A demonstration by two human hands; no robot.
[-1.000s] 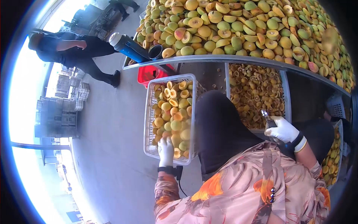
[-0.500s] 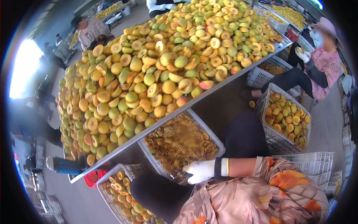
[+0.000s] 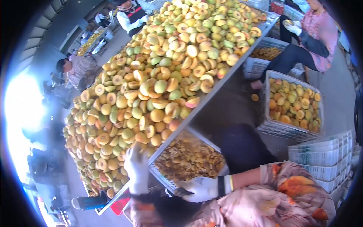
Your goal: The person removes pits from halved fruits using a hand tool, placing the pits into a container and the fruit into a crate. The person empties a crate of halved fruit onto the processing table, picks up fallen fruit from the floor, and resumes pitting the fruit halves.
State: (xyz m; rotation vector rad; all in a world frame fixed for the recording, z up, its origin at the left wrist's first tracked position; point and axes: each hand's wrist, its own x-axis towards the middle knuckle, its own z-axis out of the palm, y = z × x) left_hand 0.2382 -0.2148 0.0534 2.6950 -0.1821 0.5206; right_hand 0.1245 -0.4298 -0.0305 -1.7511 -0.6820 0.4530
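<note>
My left hand, in a white glove, reaches over the table's metal edge to the near side of the heap of halved fruit. Its fingers are blurred, and whether they hold a fruit is unclear. Lower down, my right hand, also gloved in white, is closed around a dark-handled tool. That hand is at the near edge of a crate of brownish pits and scraps, which stands under the table edge.
A crate of fruit halves stands at the right, near a seated co-worker in pink. Stacked crates are at the lower right. A blue flask lies at the lower left. Other people are beyond the heap.
The view has swung right from the first frame. My left hand, at the fruit crate a second ago and unseen half a second ago, is now at the heap. My right hand keeps the tool.
</note>
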